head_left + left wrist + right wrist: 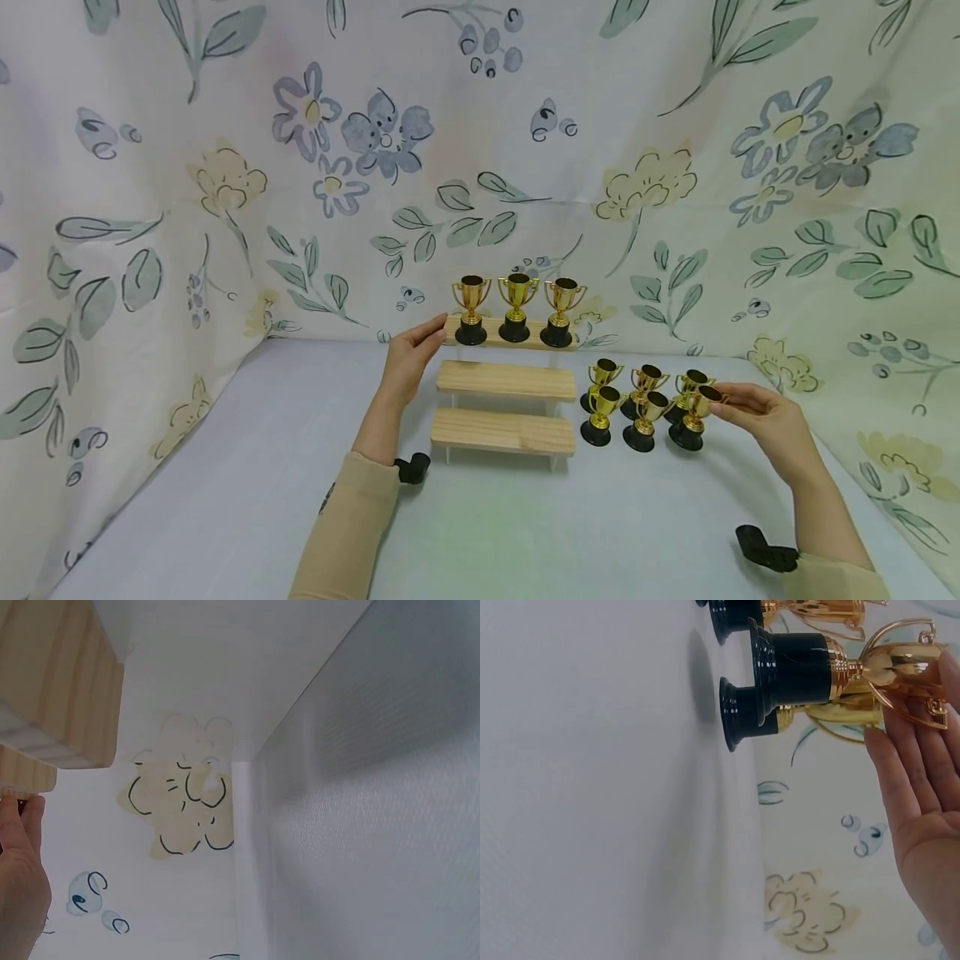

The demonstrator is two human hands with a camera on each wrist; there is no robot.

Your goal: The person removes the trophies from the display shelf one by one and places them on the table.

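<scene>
A three-step wooden display shelf point(506, 379) stands in the middle of the table. My left hand point(411, 354) grips the left end of its top plank, fingertips at the wood's edge in the left wrist view. Three small gold trophies point(517, 292) with black bases stand on that plank. On the right, my right hand point(930, 772) pinches the cup of the front right trophy point(799, 669), thumb on one side and fingers behind. In the right wrist view its black base sits higher than that of the yellow-gold trophy point(750, 716) behind it.
Several more trophies point(600, 408) stand in two rows right of the shelf, close together. The middle plank point(506, 379) and lower plank point(502, 431) are bare. A flowered cloth point(480, 150) hangs behind the white table point(300, 433).
</scene>
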